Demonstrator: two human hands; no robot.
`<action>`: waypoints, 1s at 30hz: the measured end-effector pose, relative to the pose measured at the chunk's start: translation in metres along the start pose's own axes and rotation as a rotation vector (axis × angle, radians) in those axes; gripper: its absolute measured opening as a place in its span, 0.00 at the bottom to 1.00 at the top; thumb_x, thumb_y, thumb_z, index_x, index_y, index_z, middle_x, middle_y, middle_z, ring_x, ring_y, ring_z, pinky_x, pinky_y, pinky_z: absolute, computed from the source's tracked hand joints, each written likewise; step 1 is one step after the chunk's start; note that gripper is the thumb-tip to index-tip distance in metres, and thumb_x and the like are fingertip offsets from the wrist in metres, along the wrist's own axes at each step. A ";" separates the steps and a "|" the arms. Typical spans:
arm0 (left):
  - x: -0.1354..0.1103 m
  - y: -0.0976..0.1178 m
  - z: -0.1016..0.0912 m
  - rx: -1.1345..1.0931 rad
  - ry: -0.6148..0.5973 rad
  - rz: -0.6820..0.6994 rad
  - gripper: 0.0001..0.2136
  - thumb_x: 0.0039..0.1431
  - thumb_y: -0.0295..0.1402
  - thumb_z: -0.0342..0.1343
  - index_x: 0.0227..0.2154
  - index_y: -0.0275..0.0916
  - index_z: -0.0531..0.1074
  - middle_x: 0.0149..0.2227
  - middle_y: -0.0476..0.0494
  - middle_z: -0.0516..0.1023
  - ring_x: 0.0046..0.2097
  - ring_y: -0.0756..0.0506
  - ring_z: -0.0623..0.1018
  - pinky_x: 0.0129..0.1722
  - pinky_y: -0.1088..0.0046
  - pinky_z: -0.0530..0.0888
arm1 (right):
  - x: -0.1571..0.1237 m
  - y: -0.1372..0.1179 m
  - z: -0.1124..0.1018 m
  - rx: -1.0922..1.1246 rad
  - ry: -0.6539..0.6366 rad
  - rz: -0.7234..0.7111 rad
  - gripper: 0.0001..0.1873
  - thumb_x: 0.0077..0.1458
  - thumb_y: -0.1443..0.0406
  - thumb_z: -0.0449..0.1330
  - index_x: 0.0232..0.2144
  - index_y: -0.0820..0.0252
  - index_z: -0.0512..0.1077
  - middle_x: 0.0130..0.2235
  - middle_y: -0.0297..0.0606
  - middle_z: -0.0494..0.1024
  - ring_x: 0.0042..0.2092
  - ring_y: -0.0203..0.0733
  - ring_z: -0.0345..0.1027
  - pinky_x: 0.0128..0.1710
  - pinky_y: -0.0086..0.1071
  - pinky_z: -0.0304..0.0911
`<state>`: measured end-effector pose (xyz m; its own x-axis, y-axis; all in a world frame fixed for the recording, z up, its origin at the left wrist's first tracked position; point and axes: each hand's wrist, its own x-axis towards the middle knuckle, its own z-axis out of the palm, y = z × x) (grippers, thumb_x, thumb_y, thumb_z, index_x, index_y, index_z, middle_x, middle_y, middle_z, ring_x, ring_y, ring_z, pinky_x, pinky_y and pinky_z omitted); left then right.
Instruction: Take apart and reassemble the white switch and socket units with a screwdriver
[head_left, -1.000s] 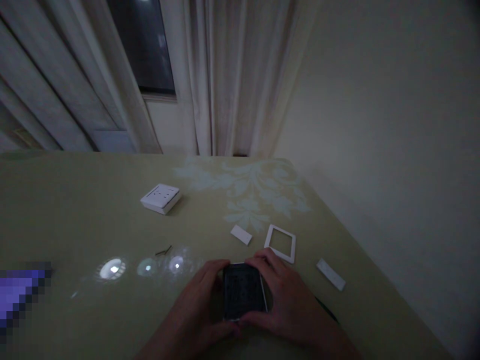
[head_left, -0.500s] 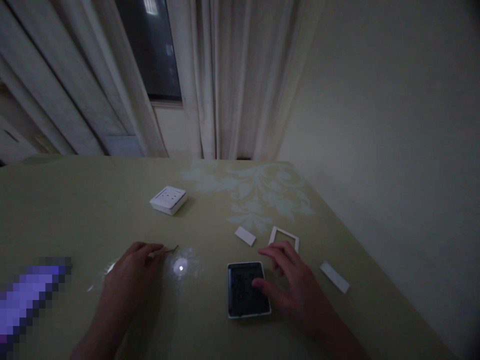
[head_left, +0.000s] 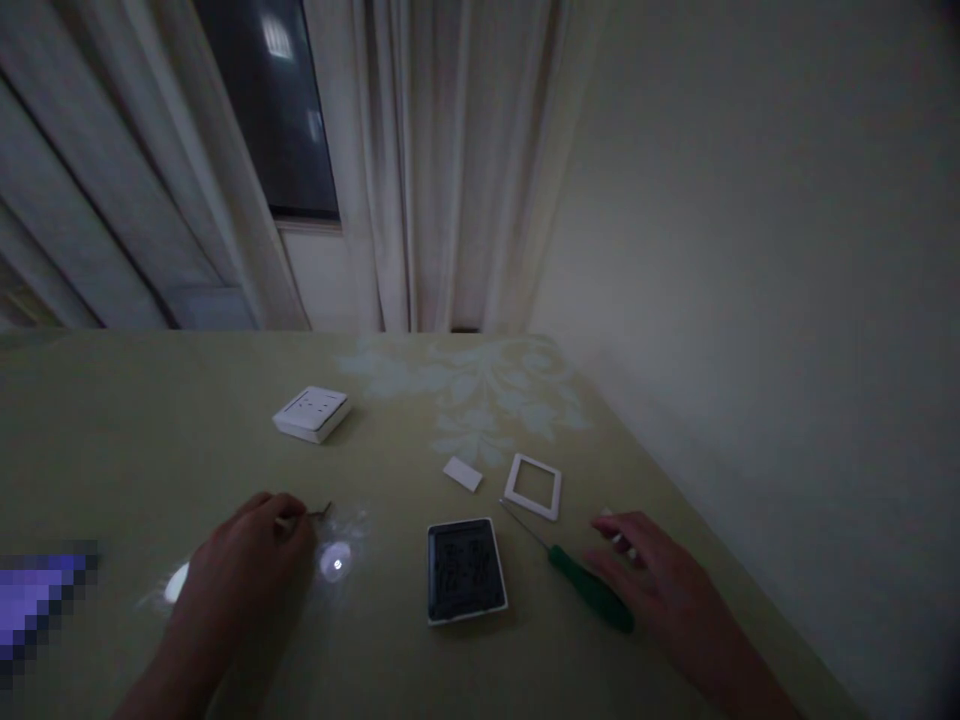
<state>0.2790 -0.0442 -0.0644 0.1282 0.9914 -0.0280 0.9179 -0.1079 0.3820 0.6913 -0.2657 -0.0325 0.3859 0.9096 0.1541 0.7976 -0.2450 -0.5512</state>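
My left hand (head_left: 251, 560) is closed on a thin dark piece (head_left: 321, 511), too small to name, held just over the table at left. At the right, my right hand (head_left: 660, 575) has its fingers round a white strip (head_left: 622, 544), mostly hidden by them. Beside that hand lies a screwdriver (head_left: 592, 590) with a green handle, its shaft pointing away to the left. A square dark-backed socket unit (head_left: 466, 572) with a white rim rests between my hands. Behind it are a small white rectangular plate (head_left: 463, 473) and a square white frame (head_left: 556, 495).
Farther back at left sits a white wall socket (head_left: 311, 413), face up. A blurred purple shape (head_left: 37, 600) is at the left edge. The table (head_left: 397, 430) ends at a wall (head_left: 750, 300) on the right; curtains (head_left: 480, 200) hang behind.
My right hand has moved right, off the dark-backed unit, to the white strip. The green screwdriver now shows where the hand had been. My left hand keeps its pinch. The view has shifted right.
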 end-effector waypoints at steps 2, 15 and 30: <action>0.000 0.001 -0.004 -0.007 0.000 -0.031 0.15 0.60 0.46 0.51 0.36 0.44 0.79 0.41 0.37 0.87 0.42 0.33 0.86 0.38 0.61 0.74 | -0.017 0.007 0.008 -0.017 -0.068 0.035 0.22 0.61 0.49 0.65 0.51 0.52 0.81 0.51 0.46 0.85 0.48 0.55 0.82 0.50 0.46 0.78; -0.013 0.021 -0.009 -0.450 0.055 0.135 0.12 0.54 0.46 0.60 0.34 0.45 0.80 0.33 0.47 0.89 0.36 0.39 0.88 0.37 0.68 0.81 | -0.028 0.008 0.021 0.006 -0.048 -0.058 0.14 0.64 0.56 0.63 0.47 0.51 0.83 0.46 0.43 0.88 0.47 0.55 0.84 0.50 0.49 0.79; -0.053 0.089 0.015 -0.801 -0.043 0.626 0.08 0.66 0.27 0.64 0.38 0.49 0.83 0.33 0.54 0.87 0.33 0.50 0.86 0.35 0.82 0.81 | 0.040 -0.036 -0.004 0.439 0.421 -0.167 0.11 0.59 0.55 0.73 0.43 0.49 0.82 0.38 0.36 0.82 0.35 0.44 0.77 0.34 0.34 0.75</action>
<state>0.3591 -0.1077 -0.0429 0.5272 0.7688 0.3619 0.1619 -0.5090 0.8454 0.6799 -0.2220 -0.0036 0.4931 0.6916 0.5278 0.6327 0.1313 -0.7632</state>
